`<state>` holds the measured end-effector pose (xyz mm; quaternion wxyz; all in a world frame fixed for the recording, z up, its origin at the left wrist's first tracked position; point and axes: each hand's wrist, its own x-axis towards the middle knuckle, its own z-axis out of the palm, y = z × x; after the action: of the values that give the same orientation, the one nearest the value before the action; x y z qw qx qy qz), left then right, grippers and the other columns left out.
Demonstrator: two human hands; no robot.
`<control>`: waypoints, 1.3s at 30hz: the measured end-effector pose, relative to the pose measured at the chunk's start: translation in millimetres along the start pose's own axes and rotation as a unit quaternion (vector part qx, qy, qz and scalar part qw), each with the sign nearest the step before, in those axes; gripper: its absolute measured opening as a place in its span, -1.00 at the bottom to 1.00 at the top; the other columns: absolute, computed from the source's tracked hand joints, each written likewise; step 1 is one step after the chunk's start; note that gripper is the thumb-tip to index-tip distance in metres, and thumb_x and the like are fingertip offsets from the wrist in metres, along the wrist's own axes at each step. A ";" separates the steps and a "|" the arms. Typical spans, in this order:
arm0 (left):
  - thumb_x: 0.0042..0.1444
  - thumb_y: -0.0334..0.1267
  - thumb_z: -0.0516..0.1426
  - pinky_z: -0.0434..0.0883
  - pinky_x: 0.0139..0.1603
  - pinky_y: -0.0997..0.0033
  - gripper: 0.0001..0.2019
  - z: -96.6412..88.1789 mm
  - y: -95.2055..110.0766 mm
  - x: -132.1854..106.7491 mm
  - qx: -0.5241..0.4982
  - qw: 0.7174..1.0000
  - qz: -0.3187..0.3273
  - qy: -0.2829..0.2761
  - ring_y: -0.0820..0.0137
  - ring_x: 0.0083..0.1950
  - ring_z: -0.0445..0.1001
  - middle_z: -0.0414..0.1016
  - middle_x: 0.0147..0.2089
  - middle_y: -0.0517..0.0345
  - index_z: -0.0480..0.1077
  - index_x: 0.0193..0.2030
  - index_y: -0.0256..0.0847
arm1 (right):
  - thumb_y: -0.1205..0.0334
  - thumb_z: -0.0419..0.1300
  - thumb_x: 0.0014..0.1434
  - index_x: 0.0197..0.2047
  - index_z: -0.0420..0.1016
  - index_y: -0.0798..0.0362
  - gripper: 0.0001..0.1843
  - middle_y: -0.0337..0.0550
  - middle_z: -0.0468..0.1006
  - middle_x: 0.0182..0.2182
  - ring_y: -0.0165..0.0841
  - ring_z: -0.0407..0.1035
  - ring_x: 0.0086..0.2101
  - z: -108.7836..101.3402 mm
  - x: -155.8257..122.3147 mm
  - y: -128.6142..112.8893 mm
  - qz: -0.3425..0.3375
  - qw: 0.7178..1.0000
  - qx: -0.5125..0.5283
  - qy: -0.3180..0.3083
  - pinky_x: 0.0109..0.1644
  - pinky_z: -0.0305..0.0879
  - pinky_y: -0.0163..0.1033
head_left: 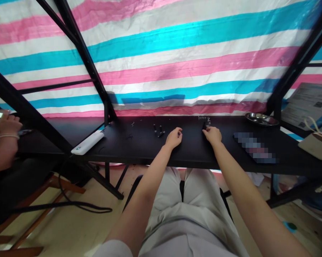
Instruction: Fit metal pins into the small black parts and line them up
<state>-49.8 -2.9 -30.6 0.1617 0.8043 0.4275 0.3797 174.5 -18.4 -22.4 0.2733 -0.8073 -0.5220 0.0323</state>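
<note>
My left hand (174,138) rests on the black table (139,150) with its fingers curled inward. What lies inside that curl, if anything, is hidden. To its left are a few small dark cylinders with silvery ends (161,129), some upright and one lying down. My right hand (213,135) is closed, its fingertips against a cluster of small dark pieces (204,125); whether it grips one is too small to tell. Just behind that hand runs a row of tiny silvery parts (203,117). A few thin pale bits (132,124) lie farther left.
A shiny metal dish (262,119) stands at the back right, with a pixelated flat object (254,147) before it. At the left lies a long white device (88,142). Black frame bars (83,60) rise on both sides. Another person's hand (6,123) shows at far left.
</note>
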 end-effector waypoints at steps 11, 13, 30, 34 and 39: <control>0.05 -0.38 0.03 0.34 -0.24 0.48 -0.77 1.7 -3.0 -0.1 -0.008 1.000 0.008 0.002 0.50 -0.37 0.35 0.44 -0.30 0.20 0.29 -0.12 -0.18 | 0.03 0.13 0.10 -0.21 0.57 0.01 -0.69 -0.02 0.55 -0.23 -0.20 0.41 -0.17 3.7 6.3 -2.8 0.001 1.000 -0.009 -0.010 -0.16 0.28 -0.20; 0.06 -0.38 0.03 0.34 -0.24 0.48 -0.77 1.8 -2.9 0.0 -0.007 1.000 0.005 -0.001 0.50 -0.37 0.35 0.44 -0.30 0.20 0.29 -0.11 -0.17 | 0.03 0.13 0.10 -0.21 0.56 0.01 -0.69 -0.02 0.55 -0.22 -0.20 0.41 -0.17 2.9 5.9 -3.0 0.004 1.000 -0.008 -0.014 -0.16 0.28 -0.20; 0.06 -0.38 0.03 0.34 -0.24 0.47 -0.77 1.1 -1.4 0.0 -0.001 1.000 0.002 -0.001 0.49 -0.35 0.37 0.45 -0.28 0.18 0.30 -0.10 -0.19 | 0.13 0.11 0.13 -0.17 0.51 0.07 -0.72 0.06 0.52 -0.20 -0.18 0.41 -0.15 -3.8 3.6 10.6 0.043 0.999 -0.013 -0.018 -0.14 0.27 -0.18; 0.06 -0.39 0.02 0.34 -0.25 0.47 -0.78 0.8 -1.1 0.1 -0.003 1.000 0.003 0.001 0.50 -0.37 0.35 0.45 -0.29 0.18 0.30 -0.12 -0.18 | 0.06 0.13 0.12 -0.17 0.54 0.04 -0.69 0.04 0.53 -0.21 -0.18 0.42 -0.17 -1.1 3.8 8.8 0.048 0.999 -0.026 -0.003 -0.14 0.29 -0.15; 0.07 -0.39 0.02 0.34 -0.24 0.47 -0.78 0.1 0.9 -0.2 0.004 1.000 -0.010 -0.003 0.49 -0.36 0.36 0.45 -0.28 0.18 0.31 -0.11 -0.18 | 0.06 0.16 0.09 -0.17 0.56 0.03 -0.69 0.04 0.54 -0.22 -0.18 0.42 -0.18 -0.1 4.3 9.5 0.043 0.999 -0.026 -0.002 -0.16 0.31 -0.17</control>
<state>-49.3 -3.5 -30.3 0.1639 0.8020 0.4363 0.3736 184.3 -17.6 -25.9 0.2496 -0.8357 -0.4882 0.0320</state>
